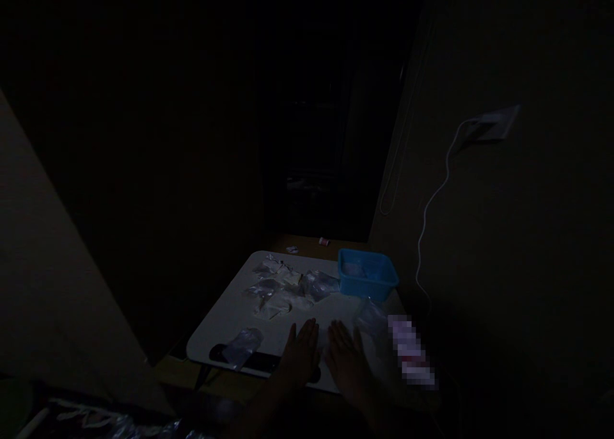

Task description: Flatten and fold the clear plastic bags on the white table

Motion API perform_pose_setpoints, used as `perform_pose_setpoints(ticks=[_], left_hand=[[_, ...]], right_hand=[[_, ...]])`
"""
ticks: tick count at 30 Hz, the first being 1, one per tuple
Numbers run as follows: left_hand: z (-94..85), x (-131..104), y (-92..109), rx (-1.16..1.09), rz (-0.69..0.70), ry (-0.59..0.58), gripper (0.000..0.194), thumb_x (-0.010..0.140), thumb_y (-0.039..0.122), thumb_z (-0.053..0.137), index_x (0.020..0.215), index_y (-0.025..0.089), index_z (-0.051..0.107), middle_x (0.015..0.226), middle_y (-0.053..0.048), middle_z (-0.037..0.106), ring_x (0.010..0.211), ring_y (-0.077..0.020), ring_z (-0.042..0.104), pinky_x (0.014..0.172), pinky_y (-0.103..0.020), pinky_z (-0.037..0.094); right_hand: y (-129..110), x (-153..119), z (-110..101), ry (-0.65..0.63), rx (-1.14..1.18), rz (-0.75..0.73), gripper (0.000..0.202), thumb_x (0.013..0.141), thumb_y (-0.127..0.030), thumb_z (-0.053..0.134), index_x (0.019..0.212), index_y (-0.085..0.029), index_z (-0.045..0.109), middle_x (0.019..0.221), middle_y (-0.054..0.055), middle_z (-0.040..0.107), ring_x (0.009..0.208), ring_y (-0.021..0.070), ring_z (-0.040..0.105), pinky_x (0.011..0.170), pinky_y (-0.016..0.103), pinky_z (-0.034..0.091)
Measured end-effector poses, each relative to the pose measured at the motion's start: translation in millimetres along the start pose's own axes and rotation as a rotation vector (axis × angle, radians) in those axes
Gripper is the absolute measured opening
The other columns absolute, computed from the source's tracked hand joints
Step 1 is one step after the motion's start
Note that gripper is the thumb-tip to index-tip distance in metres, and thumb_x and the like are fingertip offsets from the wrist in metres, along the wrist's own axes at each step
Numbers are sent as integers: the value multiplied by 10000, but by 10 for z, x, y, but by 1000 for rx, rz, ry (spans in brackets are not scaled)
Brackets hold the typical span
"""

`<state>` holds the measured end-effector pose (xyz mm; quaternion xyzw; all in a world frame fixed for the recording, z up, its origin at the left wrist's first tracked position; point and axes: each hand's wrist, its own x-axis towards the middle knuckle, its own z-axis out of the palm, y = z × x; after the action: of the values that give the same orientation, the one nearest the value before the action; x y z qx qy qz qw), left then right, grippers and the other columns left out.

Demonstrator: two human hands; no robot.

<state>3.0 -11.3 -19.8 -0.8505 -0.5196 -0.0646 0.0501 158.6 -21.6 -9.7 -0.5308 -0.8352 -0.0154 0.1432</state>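
Both hands reach over the near edge of a small white table [215,324] in dim light. My left hand [302,351] is stretched out, palm down, fingers extended and thumb apart. Beside it, a small gap away, my right hand [346,356] lies in the same way with its thumb spread. Neither hand holds anything that I can see. Left of my left hand is a clear plastic bag [244,345]. Another clear plastic bag [371,317] lies just beyond my right hand. Farther up the table are several crumpled clear bags [319,285] and pale cloth-like pieces [273,307].
A blue plastic basket [367,292] stands at the table's far right corner. A blurred-out pinkish item [411,352] is at the right edge. From a wall socket [494,124] hangs a white cable [424,218]. A small pink-and-white item [323,241] lies behind the table.
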Motion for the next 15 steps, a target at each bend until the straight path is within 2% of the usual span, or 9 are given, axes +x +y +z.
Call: perform_pose_setpoints(ticks=[2, 5, 11, 15], left_hand=[[14, 1, -16, 7, 19, -32, 500, 867, 321, 229, 1326, 121, 220, 1371, -115, 230, 1263, -231, 188, 991, -487, 160], [53, 6, -28, 33, 34, -31, 509, 862, 321, 238, 1329, 119, 205, 1372, -114, 227, 1264, -232, 182, 989, -484, 165], [109, 20, 1, 65, 4, 120, 461, 894, 328, 181, 1297, 141, 303, 1333, -101, 327, 1229, -212, 281, 973, -462, 223], [126, 23, 5, 77, 6, 149, 462, 898, 347, 182, 1291, 144, 316, 1330, -97, 335, 1221, -215, 298, 967, -458, 233]], right_hand=[[-120, 18, 9, -23, 29, -32, 502, 878, -393, 144, 1298, -163, 296, 1359, 70, 271, 1271, 209, 168, 1020, 489, -11], [-124, -1, 60, -65, 39, -45, 500, 881, -396, 114, 1304, -183, 276, 1365, 59, 253, 1274, 208, 154, 1011, 506, -27], [203, -126, 33, -95, -44, 115, 509, 859, -407, 191, 1284, -160, 321, 1366, 81, 233, 1264, 236, 185, 996, 531, 10], [357, -140, -109, -71, -87, 193, 476, 831, -365, 282, 1215, -130, 436, 1330, 111, 324, 1235, 263, 256, 993, 524, 43]])
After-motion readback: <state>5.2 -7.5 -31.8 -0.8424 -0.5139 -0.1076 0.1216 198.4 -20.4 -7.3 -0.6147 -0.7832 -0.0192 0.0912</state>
